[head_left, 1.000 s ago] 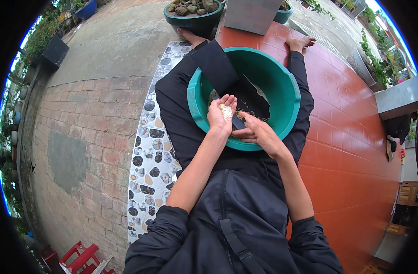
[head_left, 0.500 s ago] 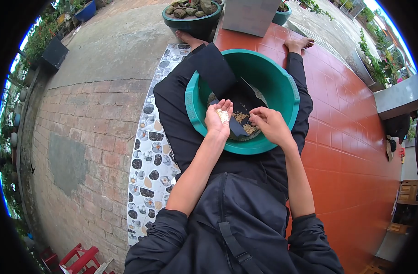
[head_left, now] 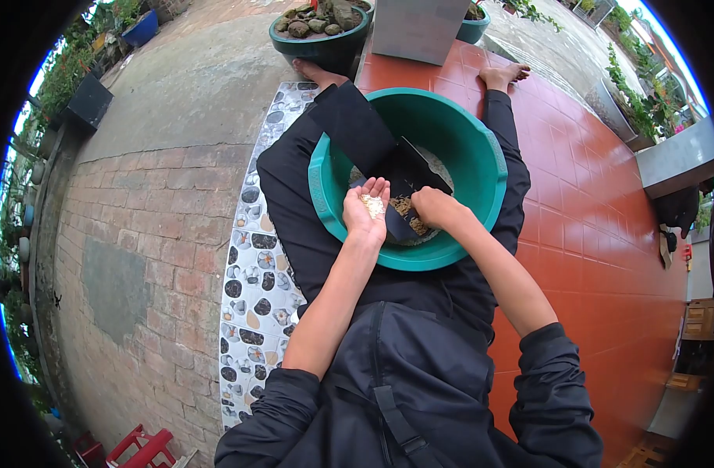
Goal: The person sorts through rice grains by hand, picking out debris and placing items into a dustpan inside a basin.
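My left hand (head_left: pixel 364 221) is cupped palm up over the near left part of a green plastic basin (head_left: pixel 481 152), holding a small heap of pale, rice-like grains (head_left: pixel 373 206). My right hand (head_left: pixel 442 209) reaches down inside the basin with its fingers curled together at the golden-brown grains (head_left: pixel 401 205). Its fingertips are hidden, so what they pinch cannot be seen. Those brown grains lie on a folded black sheet (head_left: pixel 403 170) in the basin, and one black flap (head_left: pixel 353 129) leans over the left rim. More pale grains show beneath the sheet.
The basin sits between my outstretched legs. Pebble-patterned tiles (head_left: pixel 244 312) and brick paving (head_left: pixel 177 210) lie to the left, red floor tiles (head_left: pixel 575 281) to the right. Ahead stand a pot of stones (head_left: pixel 322 47) and a grey pillar (head_left: pixel 419 27). A red plastic stool (head_left: pixel 142 448) is at lower left.
My right hand has moved left and slightly forward, closing over the brown grains. My left hand still holds the pale grains. The whole view has shifted slightly.
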The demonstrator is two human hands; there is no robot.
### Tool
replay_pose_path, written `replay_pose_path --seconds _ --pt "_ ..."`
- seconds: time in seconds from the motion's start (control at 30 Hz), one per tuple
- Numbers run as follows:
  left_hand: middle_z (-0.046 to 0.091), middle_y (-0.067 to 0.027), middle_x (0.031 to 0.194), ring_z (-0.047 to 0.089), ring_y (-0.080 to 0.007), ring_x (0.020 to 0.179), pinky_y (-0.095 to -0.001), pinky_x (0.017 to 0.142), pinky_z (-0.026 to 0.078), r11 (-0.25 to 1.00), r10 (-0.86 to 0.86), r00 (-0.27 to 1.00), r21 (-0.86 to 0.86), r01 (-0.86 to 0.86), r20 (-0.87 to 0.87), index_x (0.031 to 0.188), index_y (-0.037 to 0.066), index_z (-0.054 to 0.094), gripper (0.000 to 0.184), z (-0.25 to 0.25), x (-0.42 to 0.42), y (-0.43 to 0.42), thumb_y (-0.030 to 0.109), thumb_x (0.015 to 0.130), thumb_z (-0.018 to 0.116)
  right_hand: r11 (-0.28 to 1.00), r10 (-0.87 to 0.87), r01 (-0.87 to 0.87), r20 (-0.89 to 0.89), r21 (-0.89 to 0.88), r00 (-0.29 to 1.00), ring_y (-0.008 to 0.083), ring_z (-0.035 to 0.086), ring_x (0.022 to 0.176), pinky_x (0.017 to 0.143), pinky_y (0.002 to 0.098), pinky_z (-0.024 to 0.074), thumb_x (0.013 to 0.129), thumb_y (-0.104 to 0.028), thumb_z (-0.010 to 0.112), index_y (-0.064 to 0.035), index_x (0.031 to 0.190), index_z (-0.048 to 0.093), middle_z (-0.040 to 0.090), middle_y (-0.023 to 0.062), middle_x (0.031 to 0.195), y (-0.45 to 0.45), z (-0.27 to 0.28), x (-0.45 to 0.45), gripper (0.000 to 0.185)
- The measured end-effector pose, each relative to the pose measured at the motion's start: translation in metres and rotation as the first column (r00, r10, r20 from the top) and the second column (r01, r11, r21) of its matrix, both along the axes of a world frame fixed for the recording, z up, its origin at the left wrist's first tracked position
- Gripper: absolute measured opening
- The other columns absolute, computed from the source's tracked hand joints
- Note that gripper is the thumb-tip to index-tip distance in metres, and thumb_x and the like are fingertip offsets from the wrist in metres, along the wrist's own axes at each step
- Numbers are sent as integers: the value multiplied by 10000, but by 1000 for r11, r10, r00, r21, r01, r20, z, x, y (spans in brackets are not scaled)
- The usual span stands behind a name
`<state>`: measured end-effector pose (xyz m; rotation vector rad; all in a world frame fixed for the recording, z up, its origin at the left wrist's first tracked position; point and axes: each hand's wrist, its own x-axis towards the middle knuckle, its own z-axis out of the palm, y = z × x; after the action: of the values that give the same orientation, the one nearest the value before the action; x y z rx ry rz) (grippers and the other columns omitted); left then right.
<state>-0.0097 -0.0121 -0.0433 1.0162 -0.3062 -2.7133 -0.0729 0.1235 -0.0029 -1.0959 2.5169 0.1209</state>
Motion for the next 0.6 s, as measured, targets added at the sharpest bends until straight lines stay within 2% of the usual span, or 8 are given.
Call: replay_pose_path --seconds 0.07,0.23,0.6 --pt "618 -177 993 617 -290 964 -367 864 514 1000 24 1000 18 -24 -7 998 -57 540 327 -2 0 -1 186 936 329 1000 -16 16 50 -4 999 343 660 867 743 406 549 760 -1 559 20 843 667 653 231 899 1 1 -2 138" --pt "626 -165 942 629 -285 917 -353 820 534 999 24 1000 22 -23 -15 946 -47 555 333 -3 2 -1 198 941 330 989 -130 130 3 -69 991 354 657 866 741 407 549 758 8 562 25 838 664 651 237 901 9 -2 1 131" --pt "626 -160 909 628 -287 917 -357 810 537 1000 11 1000 11 -11 -10 934 -47 552 334 -3 2 -1 196 942 323 995 -76 67 -139 -69 987 332 675 833 704 405 562 766 -37 580 -14 821 690 670 200 838 -13 -25 -10 125"
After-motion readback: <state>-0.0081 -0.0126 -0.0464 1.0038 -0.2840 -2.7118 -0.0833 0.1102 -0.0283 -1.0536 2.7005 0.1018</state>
